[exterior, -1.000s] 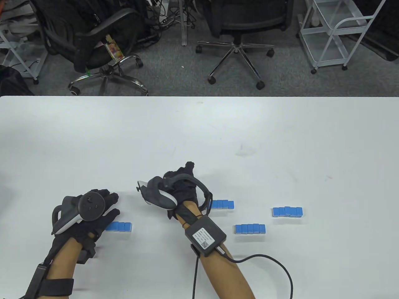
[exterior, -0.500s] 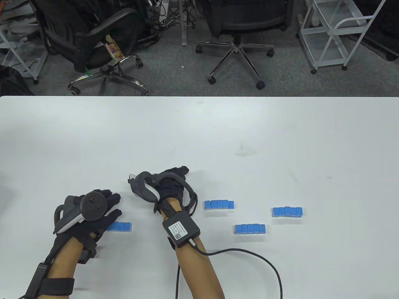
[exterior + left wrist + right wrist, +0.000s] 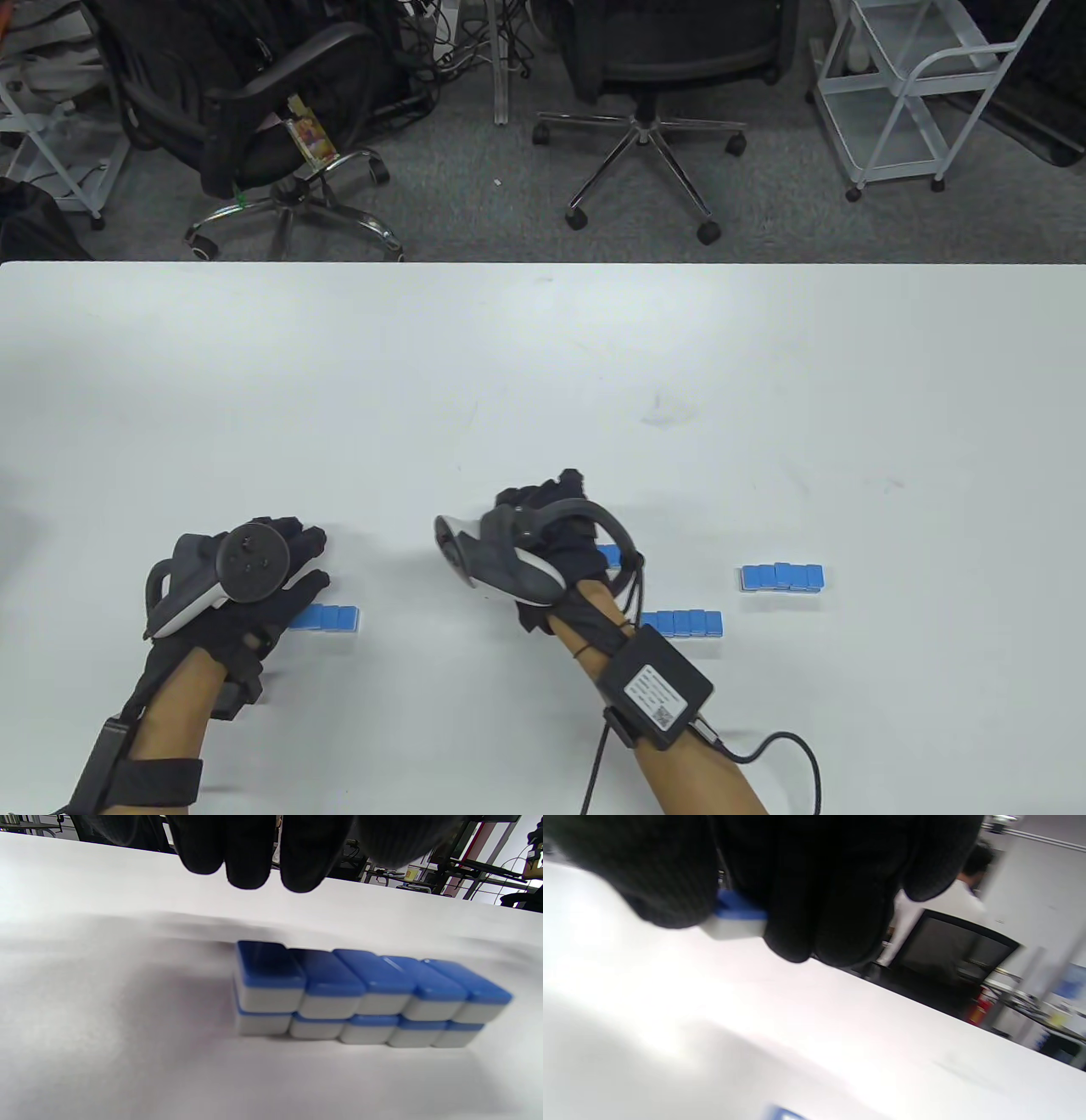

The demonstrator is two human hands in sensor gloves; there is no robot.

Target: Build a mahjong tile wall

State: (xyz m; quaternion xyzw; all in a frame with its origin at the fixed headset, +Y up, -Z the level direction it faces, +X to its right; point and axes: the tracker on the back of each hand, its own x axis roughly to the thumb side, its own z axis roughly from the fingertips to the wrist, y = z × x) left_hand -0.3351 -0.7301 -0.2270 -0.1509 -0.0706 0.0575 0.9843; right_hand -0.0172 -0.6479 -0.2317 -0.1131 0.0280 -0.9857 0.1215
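Lying under right hand (image 3: pixel 551 543): tile row (image 3: pixel 609 556), gripped

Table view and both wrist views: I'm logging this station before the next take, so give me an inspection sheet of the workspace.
Surface: white table, faint scuffs.
Job's things: two-layer tile stack by the left hand; middle tile row; right tile row; far tile row mostly hidden.
Clutter: nothing seen.
Grippers: left hand fingers straight above the stack; right hand pinches a tile.
Cables: black cable from the right wrist box.
Surroundings: office chairs, white cart.
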